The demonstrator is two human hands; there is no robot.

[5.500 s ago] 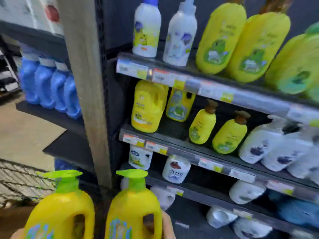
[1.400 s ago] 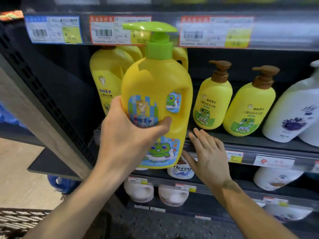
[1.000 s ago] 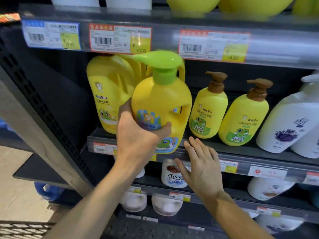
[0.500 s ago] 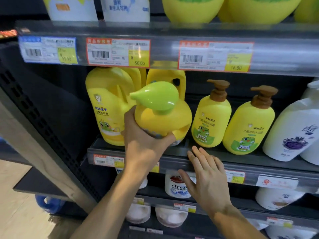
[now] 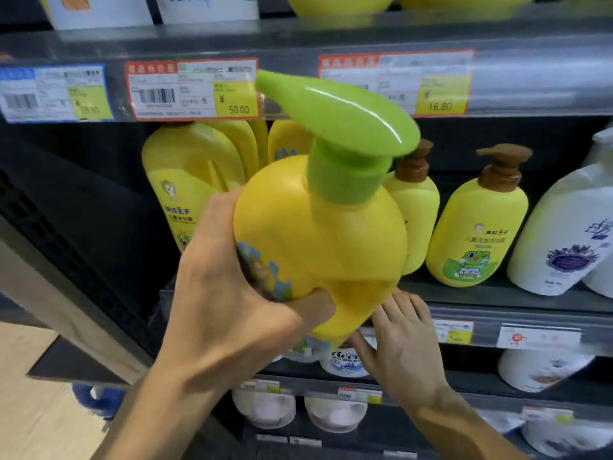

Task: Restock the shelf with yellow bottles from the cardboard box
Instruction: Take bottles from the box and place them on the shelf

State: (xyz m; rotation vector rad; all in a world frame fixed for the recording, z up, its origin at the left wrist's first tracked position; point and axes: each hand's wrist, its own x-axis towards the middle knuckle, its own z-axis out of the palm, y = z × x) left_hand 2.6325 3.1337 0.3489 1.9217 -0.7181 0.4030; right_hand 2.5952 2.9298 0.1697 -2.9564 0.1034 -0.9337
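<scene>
Everything is placed here relative to the yellow bottle with the green pump, which is held in front of the middle shelf.

To its left, the left hand is closed around the bottle's side, with the thumb pressed into the handle recess; that grip is full and firm. Behind the bottle and to its left, a row of like jugs is stocked at the back of the shelf, under the 50.00 price tag.

Since half a second ago the bottle has been tipped further toward the camera, so that the pump is now presented large and its label is mostly hidden. It has also been brought nearer the head rather than pushed deeper. It is judged that the base is being swung in under the upper shelf edge first, the pump being too tall to go in upright. The bottle is not yet seen to rest on the shelf; its base is hidden.

Below and to the right of the bottle, the right hand is laid open, with nothing held, its fingers spread against the shelf lip as before. Further right, two small brown-capped bottles are stood upright, then white bottles.

The box is not in view.
</scene>
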